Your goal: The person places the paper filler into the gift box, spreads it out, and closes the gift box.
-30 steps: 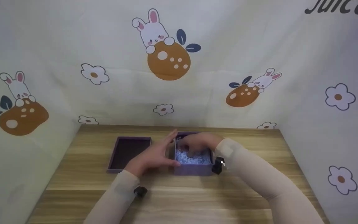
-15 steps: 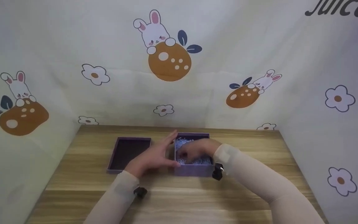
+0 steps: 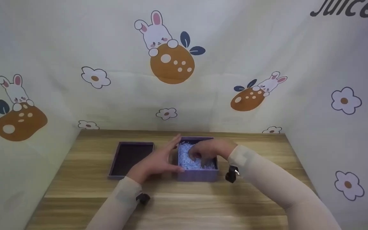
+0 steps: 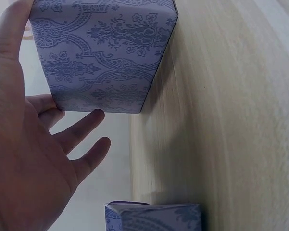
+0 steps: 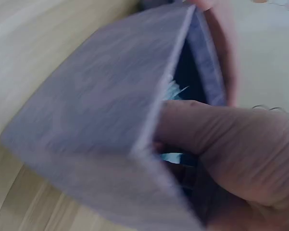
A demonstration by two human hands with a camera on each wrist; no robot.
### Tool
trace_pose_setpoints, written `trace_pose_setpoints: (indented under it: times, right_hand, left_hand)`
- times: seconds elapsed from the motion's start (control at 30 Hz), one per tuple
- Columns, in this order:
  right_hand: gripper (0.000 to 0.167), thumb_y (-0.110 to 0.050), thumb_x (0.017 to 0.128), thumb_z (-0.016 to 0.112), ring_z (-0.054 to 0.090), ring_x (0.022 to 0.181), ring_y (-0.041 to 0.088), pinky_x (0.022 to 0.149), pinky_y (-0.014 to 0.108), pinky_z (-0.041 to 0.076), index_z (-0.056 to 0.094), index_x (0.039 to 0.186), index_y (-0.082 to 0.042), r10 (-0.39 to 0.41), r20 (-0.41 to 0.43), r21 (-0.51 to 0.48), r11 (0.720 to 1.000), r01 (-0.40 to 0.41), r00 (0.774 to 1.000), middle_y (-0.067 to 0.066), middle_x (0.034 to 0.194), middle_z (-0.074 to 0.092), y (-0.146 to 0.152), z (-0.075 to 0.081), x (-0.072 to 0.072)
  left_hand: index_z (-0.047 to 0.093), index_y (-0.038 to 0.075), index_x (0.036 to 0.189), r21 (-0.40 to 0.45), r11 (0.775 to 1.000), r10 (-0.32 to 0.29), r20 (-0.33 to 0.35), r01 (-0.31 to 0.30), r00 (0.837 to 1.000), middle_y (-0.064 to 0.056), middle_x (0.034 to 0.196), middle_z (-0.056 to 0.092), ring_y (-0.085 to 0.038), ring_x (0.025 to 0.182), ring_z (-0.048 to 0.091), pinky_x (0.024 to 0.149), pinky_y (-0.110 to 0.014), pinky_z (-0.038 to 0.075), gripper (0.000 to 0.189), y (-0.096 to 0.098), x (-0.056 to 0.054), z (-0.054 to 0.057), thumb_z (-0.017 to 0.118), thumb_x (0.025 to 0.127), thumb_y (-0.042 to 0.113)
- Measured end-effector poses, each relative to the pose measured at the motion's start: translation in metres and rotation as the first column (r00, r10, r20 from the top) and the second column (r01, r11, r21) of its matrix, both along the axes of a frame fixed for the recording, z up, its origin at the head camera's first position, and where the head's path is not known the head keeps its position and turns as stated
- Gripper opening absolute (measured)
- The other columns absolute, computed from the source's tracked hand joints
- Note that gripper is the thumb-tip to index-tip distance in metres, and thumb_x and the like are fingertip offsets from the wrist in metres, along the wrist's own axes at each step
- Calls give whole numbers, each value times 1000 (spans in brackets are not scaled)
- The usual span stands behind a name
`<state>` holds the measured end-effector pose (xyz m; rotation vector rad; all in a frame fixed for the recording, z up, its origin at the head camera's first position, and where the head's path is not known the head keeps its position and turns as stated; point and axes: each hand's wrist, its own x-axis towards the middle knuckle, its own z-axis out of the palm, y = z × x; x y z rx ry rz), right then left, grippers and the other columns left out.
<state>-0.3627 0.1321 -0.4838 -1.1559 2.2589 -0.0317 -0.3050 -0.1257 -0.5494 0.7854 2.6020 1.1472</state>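
A purple patterned box [image 3: 198,175] stands on the table without its lid, filled with pale blue shredded paper [image 3: 187,164]. My left hand [image 3: 158,159] spans the box's left side, thumb at the near corner and fingers at the far one, gripping it. In the left wrist view, two other fingers [image 4: 89,156] of this hand hang apart below the box. My right hand [image 3: 211,150] reaches in from the right, fingers bent down into the paper. In the right wrist view its thumb side shows over the rim, with the fingertips hidden; I cannot tell whether they pinch any paper.
The box's lid [image 3: 131,159] lies to the left, dark inside up, partly behind my left wrist. A wooden table [image 3: 177,207] carries everything. Behind it hangs a pale curtain [image 3: 123,95] printed with rabbits and oranges. Small black cameras [image 3: 232,174] sit at both wrists.
My right hand has moved about inside the box, first toward the near side, then back to the right, leaving more paper showing at the left. The left hand has kept its hold.
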Motion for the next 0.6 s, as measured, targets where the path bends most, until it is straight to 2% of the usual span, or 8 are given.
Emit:
trace_pose_setpoints:
  times: [0.17,0.27,0.43,0.53,0.6]
  right_hand:
    - [28,2,95,79,61,90,15,80,33,56,68,105,-22,-66,-59,53,996,69,996,-5,95,62,-4,-12,6]
    - [29,3,95,76,61,89,15,80,33,57,67,102,-24,-62,-76,58,996,66,995,-6,94,62,-6,-14,6]
    - [27,-1,92,84,61,92,16,84,34,57,68,105,-18,-12,-81,33,999,15,997,-4,96,64,-2,-5,-1]
    - [34,-1,88,89,62,97,18,88,37,59,69,111,-17,-37,-92,39,998,41,995,-1,101,66,1,4,-4]
    - [35,-4,90,89,63,100,20,91,40,60,69,114,-18,-74,-81,65,995,80,994,0,105,67,1,7,-3]
  left_hand:
    - [7,43,177,-2,1000,-2,-11,2,1000,22,182,0,-25,167,23,134,-53,23,135,1,1,2,90,75,76]
    - [7,45,177,1,1000,5,-10,-5,1000,23,182,1,-25,165,28,133,-54,25,135,1,1,2,90,75,76]
    - [7,50,175,10,1000,16,6,-16,1000,25,181,1,-25,163,34,132,-56,28,133,-1,2,2,92,76,73]
    - [7,50,175,11,1000,18,12,-18,1000,25,181,1,-26,163,33,131,-57,29,134,-1,2,2,93,75,72]
    - [6,50,175,12,1000,19,11,-19,1000,25,181,1,-27,163,32,131,-56,29,134,-2,2,2,92,75,73]
